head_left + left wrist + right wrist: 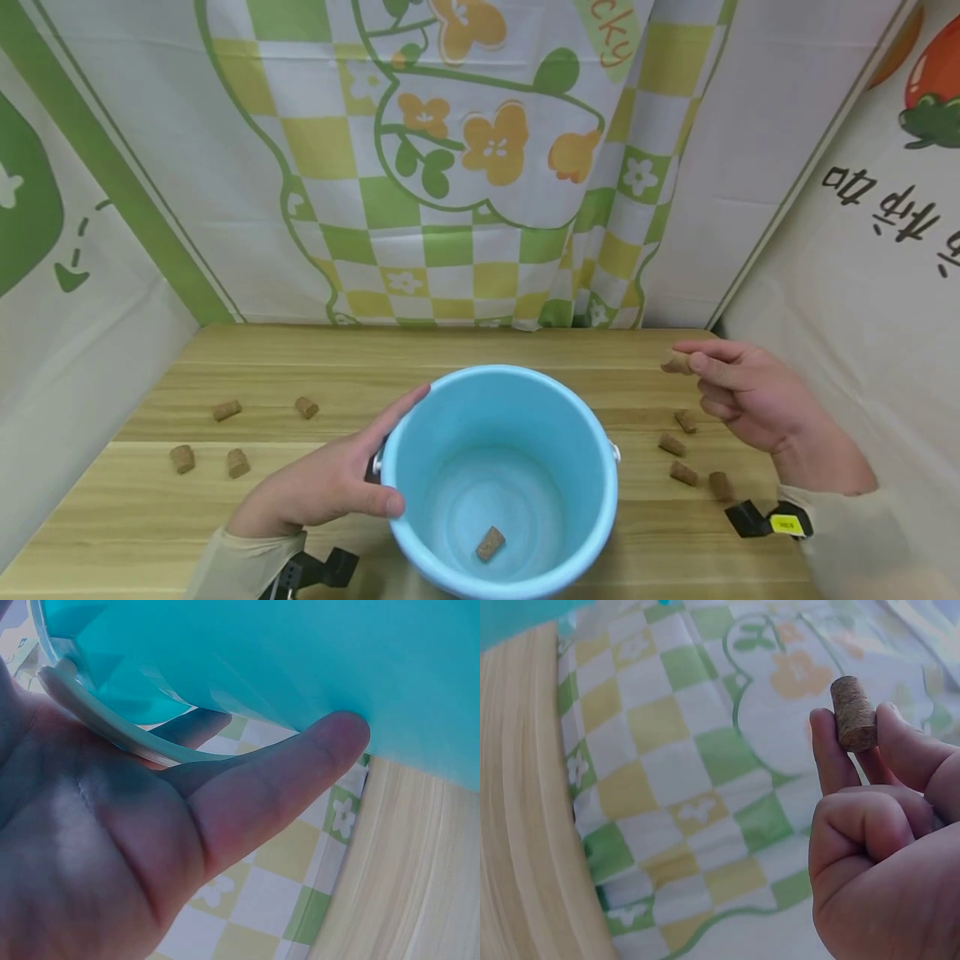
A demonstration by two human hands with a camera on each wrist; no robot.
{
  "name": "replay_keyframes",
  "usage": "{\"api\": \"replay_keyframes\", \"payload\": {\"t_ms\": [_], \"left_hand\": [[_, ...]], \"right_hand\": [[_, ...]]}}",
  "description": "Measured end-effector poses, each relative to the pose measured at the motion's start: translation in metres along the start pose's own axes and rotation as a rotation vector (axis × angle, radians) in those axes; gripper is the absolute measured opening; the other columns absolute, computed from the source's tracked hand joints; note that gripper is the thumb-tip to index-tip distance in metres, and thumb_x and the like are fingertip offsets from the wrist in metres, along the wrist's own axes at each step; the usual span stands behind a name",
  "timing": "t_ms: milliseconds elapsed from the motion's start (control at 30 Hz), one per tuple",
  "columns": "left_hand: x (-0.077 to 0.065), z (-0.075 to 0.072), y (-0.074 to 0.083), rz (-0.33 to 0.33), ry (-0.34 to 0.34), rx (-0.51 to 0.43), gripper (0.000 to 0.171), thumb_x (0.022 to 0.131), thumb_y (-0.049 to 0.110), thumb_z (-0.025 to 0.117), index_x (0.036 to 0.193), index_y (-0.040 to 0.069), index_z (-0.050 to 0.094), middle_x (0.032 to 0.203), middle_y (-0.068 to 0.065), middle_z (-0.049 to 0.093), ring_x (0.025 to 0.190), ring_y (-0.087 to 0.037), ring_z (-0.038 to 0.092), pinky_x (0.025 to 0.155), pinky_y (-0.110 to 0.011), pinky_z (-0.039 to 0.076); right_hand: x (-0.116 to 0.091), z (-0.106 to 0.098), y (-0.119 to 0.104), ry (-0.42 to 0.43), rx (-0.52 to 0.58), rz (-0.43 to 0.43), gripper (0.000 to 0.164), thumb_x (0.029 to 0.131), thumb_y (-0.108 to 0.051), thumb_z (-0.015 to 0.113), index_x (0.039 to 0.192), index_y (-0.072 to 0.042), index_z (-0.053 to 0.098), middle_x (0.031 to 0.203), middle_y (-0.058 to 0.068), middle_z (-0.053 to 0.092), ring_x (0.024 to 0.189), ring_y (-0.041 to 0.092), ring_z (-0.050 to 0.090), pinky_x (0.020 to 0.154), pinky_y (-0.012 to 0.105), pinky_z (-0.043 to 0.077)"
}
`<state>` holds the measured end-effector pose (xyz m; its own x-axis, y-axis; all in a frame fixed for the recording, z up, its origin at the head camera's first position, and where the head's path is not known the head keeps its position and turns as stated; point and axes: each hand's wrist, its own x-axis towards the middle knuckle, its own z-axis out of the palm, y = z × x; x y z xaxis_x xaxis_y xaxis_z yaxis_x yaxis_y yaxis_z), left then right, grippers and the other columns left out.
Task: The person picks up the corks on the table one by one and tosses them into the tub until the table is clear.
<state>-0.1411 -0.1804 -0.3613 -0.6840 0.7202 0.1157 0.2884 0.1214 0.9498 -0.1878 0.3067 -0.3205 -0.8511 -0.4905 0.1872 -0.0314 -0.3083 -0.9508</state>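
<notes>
A light-blue bucket (600,533) stands at the front of the table, with one cork (491,544) lying on its bottom. My left hand (337,483) rests against the bucket's left side, thumb and fingers spread nearly straight along the outside. In the left wrist view the bucket's pale handle (112,731) passes across this hand. Over the right part of the table, my right hand (750,392) pinches another cork (853,712) between thumb and fingertips, with the other fingers curled in. Several corks (683,474) lie on the table just below that hand.
More corks (227,410) lie scattered on the wooden table (127,517) left of the bucket. A checked, flowered curtain (450,258) hangs along the back edge. White printed sheets enclose both sides, the right sheet (847,333) close to my right arm.
</notes>
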Motion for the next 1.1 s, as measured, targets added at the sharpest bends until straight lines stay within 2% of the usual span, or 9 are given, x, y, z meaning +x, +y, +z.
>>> {"api": "replay_keyframes", "payload": {"t_ms": [167, 333, 567, 767, 833, 967, 1067, 1100], "left_hand": [[0.000, 0.000, -0.001, 0.011, -0.003, -0.012, 0.104, 0.086, 0.024, 0.080, 0.161, 0.033, 0.008, 0.152, -0.019, 0.034, 0.123, -0.040, 0.050, 0.095, -0.037, 0.047], [0.000, 0.000, -0.001, 0.011, -0.009, -0.029, 0.104, 0.087, 0.022, 0.079, 0.161, 0.033, 0.008, 0.153, -0.019, 0.033, 0.124, -0.041, 0.049, 0.095, -0.038, 0.047], [0.001, 0.000, -0.001, 0.013, -0.008, -0.023, 0.105, 0.086, 0.023, 0.080, 0.161, 0.032, 0.007, 0.151, -0.020, 0.035, 0.122, -0.041, 0.050, 0.095, -0.038, 0.047], [0.001, 0.000, -0.002, 0.019, -0.003, 0.003, 0.105, 0.086, 0.025, 0.080, 0.161, 0.032, 0.007, 0.151, -0.019, 0.036, 0.121, -0.041, 0.051, 0.094, -0.037, 0.047], [0.001, 0.000, -0.002, 0.013, 0.001, 0.010, 0.105, 0.086, 0.024, 0.080, 0.161, 0.033, 0.007, 0.152, -0.017, 0.036, 0.121, -0.041, 0.051, 0.094, -0.037, 0.047], [0.000, 0.000, -0.002, 0.009, 0.005, 0.016, 0.105, 0.086, 0.024, 0.080, 0.161, 0.032, 0.007, 0.152, -0.017, 0.036, 0.122, -0.040, 0.051, 0.095, -0.037, 0.046], [0.001, 0.000, -0.003, 0.016, 0.006, 0.020, 0.105, 0.086, 0.025, 0.080, 0.161, 0.031, 0.007, 0.152, -0.017, 0.036, 0.121, -0.040, 0.051, 0.094, -0.037, 0.047], [0.001, 0.000, -0.002, 0.017, 0.006, 0.021, 0.105, 0.086, 0.025, 0.080, 0.161, 0.031, 0.007, 0.152, -0.017, 0.036, 0.121, -0.040, 0.051, 0.094, -0.037, 0.047]], "right_hand": [[0.001, 0.023, -0.002, 0.045, -0.145, -0.023, 0.034, 0.105, 0.003, 0.045, 0.117, -0.008, 0.075, 0.107, 0.002, 0.072, 0.049, 0.020, 0.013, 0.045, 0.030, 0.015], [0.002, 0.042, -0.004, 0.095, -0.251, 0.011, 0.030, 0.102, 0.004, 0.052, 0.114, -0.010, 0.076, 0.107, 0.002, 0.073, 0.049, 0.019, 0.014, 0.047, 0.032, 0.019], [0.006, 0.060, -0.004, 0.127, -0.445, 0.023, 0.024, 0.099, 0.000, 0.059, 0.112, -0.012, 0.077, 0.105, 0.004, 0.074, 0.048, 0.020, 0.018, 0.043, 0.032, 0.020], [0.009, 0.074, -0.004, 0.166, -0.625, 0.037, 0.018, 0.097, -0.006, 0.066, 0.113, -0.004, 0.075, 0.103, 0.006, 0.074, 0.051, 0.012, 0.030, 0.042, 0.028, 0.029], [0.010, 0.078, -0.004, 0.180, -0.672, 0.045, 0.021, 0.096, -0.009, 0.068, 0.114, 0.000, 0.073, 0.102, 0.006, 0.074, 0.054, 0.009, 0.035, 0.043, 0.026, 0.032], [0.011, 0.085, -0.004, 0.199, -0.769, 0.073, 0.028, 0.095, -0.016, 0.071, 0.117, 0.001, 0.072, 0.104, 0.003, 0.074, 0.074, 0.008, 0.060, 0.055, 0.026, 0.047], [0.012, 0.089, -0.004, 0.199, -0.812, 0.078, 0.028, 0.095, -0.018, 0.071, 0.117, 0.000, 0.072, 0.107, 0.005, 0.073, 0.093, 0.015, 0.065, 0.066, 0.031, 0.053], [0.012, 0.090, -0.004, 0.199, -0.813, 0.078, 0.028, 0.095, -0.018, 0.071, 0.117, 0.000, 0.072, 0.108, 0.006, 0.073, 0.092, 0.017, 0.065, 0.066, 0.031, 0.053]]}}
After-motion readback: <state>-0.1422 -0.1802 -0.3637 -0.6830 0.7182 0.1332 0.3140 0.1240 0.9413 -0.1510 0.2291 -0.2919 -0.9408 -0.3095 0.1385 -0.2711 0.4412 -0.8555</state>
